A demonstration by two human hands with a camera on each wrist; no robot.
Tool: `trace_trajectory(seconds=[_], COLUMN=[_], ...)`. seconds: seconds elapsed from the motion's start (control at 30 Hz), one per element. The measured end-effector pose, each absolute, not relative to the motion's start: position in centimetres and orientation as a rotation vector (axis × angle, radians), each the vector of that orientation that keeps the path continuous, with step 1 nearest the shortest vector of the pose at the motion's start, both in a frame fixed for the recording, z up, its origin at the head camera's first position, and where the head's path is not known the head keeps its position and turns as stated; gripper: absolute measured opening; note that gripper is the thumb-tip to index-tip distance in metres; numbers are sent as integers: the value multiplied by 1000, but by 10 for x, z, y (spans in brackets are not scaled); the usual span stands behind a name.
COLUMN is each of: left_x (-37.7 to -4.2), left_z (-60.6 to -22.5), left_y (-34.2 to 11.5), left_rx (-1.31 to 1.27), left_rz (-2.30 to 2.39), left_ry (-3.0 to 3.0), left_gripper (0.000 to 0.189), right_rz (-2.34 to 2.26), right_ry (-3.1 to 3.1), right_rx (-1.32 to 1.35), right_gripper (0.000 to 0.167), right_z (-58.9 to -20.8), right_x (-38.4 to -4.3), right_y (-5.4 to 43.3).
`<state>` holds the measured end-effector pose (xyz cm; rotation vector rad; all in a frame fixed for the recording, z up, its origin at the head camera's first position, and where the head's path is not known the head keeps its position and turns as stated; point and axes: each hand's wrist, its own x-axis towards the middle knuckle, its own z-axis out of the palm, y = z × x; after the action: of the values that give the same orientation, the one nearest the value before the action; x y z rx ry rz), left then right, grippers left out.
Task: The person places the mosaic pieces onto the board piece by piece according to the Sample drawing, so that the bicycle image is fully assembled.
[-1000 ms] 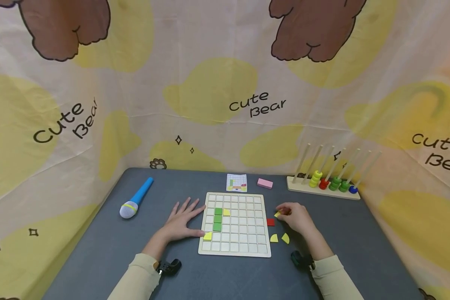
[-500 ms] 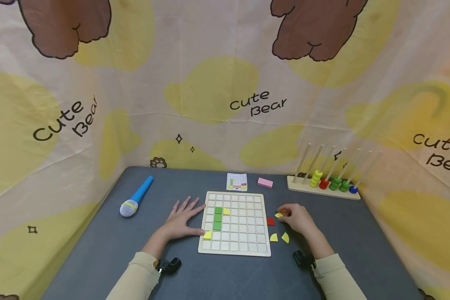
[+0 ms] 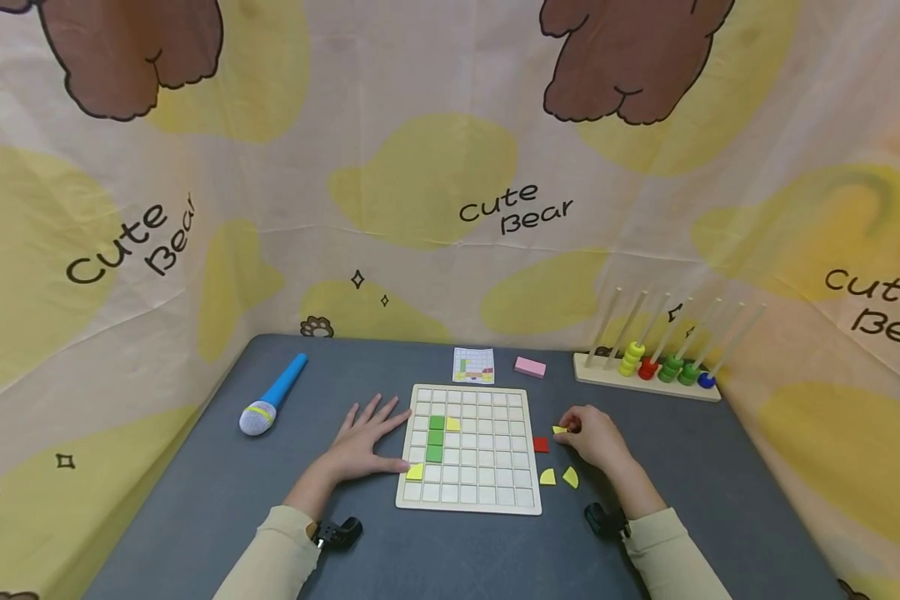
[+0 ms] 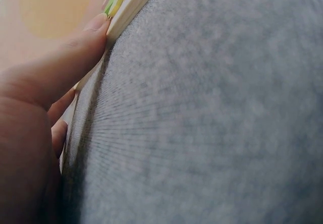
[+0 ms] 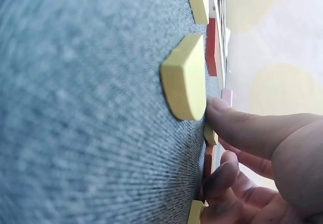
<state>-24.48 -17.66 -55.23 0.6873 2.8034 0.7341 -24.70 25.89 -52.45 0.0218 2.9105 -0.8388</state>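
A white grid board (image 3: 487, 505) lies on the dark table. Green square tiles (image 3: 436, 438), a yellow tile (image 3: 453, 424) and a rounded yellow tile (image 3: 415, 472) sit in its left part. My left hand (image 3: 360, 446) is spread flat at the board's left edge; its thumb touches the rim beside the rounded yellow tile. Right of the board, my right hand (image 3: 594, 435) pinches a yellow quarter-circle tile (image 3: 560, 430) between thumb and fingers. In the right wrist view the thumb partly covers that tile, and another yellow quarter-circle (image 5: 185, 80) lies nearer the camera.
A red tile (image 3: 541, 445) and two yellow quarter-circles (image 3: 547, 477) lie by the board's right edge. Behind it are a pattern card (image 3: 473, 366) and a pink block (image 3: 530, 367). A blue toy microphone (image 3: 275, 394) lies left; a peg rack with beads (image 3: 648, 379) stands back right.
The yellow quarter-circle tile in my right hand has turned, and that hand has shifted slightly right. My left hand stays at the board's edge.
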Motion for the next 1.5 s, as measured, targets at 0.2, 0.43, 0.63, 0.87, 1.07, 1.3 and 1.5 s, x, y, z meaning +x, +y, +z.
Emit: trace_trajectory(seconds=[0.2, 0.43, 0.63, 0.87, 1.07, 1.3, 1.5], left_x=[-244, -243, -243, -244, -243, -243, -242], left_z=[-552, -552, -552, -552, -552, -552, -552], left_y=[-177, -176, -176, -175, -176, -176, -176], left_rx=[681, 675, 666, 670, 663, 664, 658], left_rz=[737, 737, 736, 726, 743, 740, 748], left_ry=[2810, 2809, 2805, 2801, 2803, 2811, 2807], left_gripper=[98, 98, 98, 98, 97, 97, 97], right_rz=[-829, -823, -836, -808, -745, -696, -725], right_ry=[2904, 2901, 2890, 2897, 2896, 2904, 2934], right_rx=[21, -11, 12, 17, 14, 6, 4], right_gripper=[20, 18, 18, 18, 18, 19, 18], right_z=[-523, -522, -520, -519, -515, -513, -512], right_x=[-246, -245, -244, -243, -242, -241, -239], right_y=[259, 260, 259, 259, 256, 254, 254])
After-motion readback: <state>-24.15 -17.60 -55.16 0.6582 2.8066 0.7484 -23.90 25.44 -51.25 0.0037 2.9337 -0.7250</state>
